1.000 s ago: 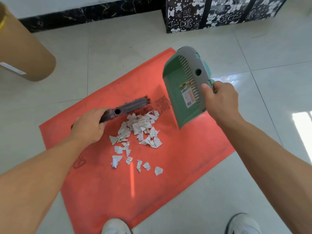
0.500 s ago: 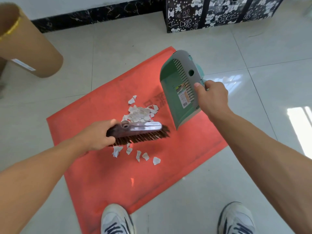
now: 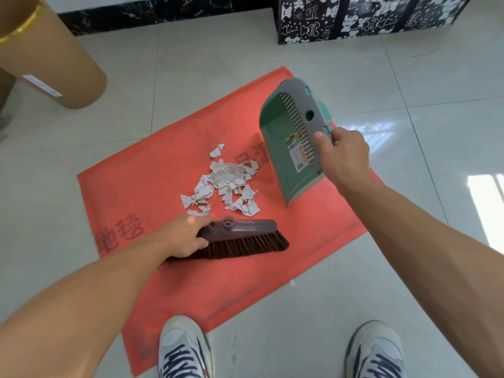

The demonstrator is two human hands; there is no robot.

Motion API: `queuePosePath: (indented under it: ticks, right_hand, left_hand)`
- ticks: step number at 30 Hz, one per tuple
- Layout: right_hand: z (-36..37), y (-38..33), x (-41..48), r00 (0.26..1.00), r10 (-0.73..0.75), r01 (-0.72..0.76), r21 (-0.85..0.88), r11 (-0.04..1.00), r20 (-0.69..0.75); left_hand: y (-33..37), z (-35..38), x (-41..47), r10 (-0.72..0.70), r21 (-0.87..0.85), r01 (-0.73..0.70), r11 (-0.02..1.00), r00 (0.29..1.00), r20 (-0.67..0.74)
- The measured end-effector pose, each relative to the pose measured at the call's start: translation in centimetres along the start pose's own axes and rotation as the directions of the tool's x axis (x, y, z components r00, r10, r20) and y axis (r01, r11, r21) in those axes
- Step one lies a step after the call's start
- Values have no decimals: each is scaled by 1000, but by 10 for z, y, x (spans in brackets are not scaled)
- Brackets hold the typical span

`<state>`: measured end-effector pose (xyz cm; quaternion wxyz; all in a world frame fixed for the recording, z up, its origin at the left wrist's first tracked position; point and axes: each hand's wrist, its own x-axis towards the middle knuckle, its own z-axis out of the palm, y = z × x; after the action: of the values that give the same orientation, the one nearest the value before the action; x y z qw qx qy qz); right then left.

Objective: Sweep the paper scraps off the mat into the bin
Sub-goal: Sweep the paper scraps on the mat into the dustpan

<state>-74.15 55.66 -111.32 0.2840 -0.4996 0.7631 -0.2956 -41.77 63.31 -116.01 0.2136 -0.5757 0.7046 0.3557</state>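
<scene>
Below, jagged paper scraps (image 3: 226, 184) on red mat (image 3: 152, 186), bristly brush (image 3: 245, 238), ribbed plastic dustpan (image 3: 289, 148)

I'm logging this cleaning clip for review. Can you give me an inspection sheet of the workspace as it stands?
Surface: red mat on pale floor tiles; faint dark print on the mat.
Job's things: paper scraps piled mid-mat; brush on the near side of the pile, bristles on the mat; green dustpan tilted, only its lower edge on the mat, right of the pile. No scraps seen inside it.
Clutter: nothing seen.
Grips: left hand shut on the brush; right hand shut on the dustpan.
Cables: nothing seen.
Surroundings: brown cardboard roll far left; black patterned box at the back; two sneakers at the mat's near edge.
</scene>
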Motion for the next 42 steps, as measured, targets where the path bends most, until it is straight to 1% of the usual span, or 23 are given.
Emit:
queuePosePath:
  ticks: [3, 7, 11, 13, 15, 19, 21, 23, 26, 27, 31, 34, 35, 37, 39, 40, 42]
  right_hand:
    - [0, -2, -2, 1000, -1, 1, 16, 1000, -9]
    - [-3, -5, -2, 999, 46, -44, 63, 997, -20]
    - [-5, -3, -2, 994, 106, -103, 97, 990, -20]
    - [-6, -2, -3, 992, 128, -126, 95, 988, -17]
    - [-7, -2, -4, 990, 140, -138, 99, 985, -15]
    - [-7, -2, -3, 987, 159, -158, 126, 979, 2]
    - [-6, -3, -4, 986, 165, -166, 136, 977, 14]
    - [-6, -5, -4, 984, 177, -179, 154, 972, 26]
    - [-1, -6, -8, 979, 197, -205, 183, 962, 57]
    - [0, -7, -10, 979, 194, -203, 185, 961, 66]
    - [4, -3, -12, 978, 196, -206, 189, 960, 73]
    - [0, 7, -11, 971, 210, -232, 231, 945, 116]
    - [-2, 12, -10, 969, 212, -238, 245, 940, 129]
    - [-5, 23, -9, 961, 233, -268, 286, 920, 151]
    - [-6, 35, -9, 948, 274, -313, 322, 893, 161]
    - [-6, 39, -9, 943, 290, -330, 333, 883, 166]
    - [-5, 46, -9, 940, 299, -338, 348, 875, 162]
  left_hand:
    - [3, -6, 5, -7, -5, 6, 1000, 997, -76]
    - [9, -17, 13, -23, -72, 9, 997, 980, -196]
    - [3, -27, 15, -20, -53, 7, 999, 967, -254]
    - [0, -35, 12, -28, -96, 5, 995, 970, -240]
    - [-6, -42, 7, -45, -104, 26, 994, 980, -191]
    - [-20, -44, 2, -81, -29, 81, 996, 997, -6]
    - [-21, -40, 1, -91, 6, 90, 996, 994, 55]
    - [-20, -35, 2, -107, -11, 108, 994, 994, 23]
    - [-20, -36, 4, -159, -79, 151, 985, 981, -112]
    - [-20, -38, 4, -162, -95, 151, 984, 978, -132]
    - [-22, -60, -2, -127, -182, 113, 977, 989, -71]
    - [-38, -78, -9, -154, -296, 124, 947, 985, -80]
    - [-46, -84, -10, -187, -372, 138, 918, 978, -97]
    - [-60, -92, -12, -283, -547, 160, 822, 948, -147]
    - [-68, -100, -9, -380, -661, 128, 739, 889, -254]
    - [-69, -104, -4, -422, -663, 115, 740, 847, -324]
    - [-67, -111, 9, -471, -583, 149, 799, 757, -453]
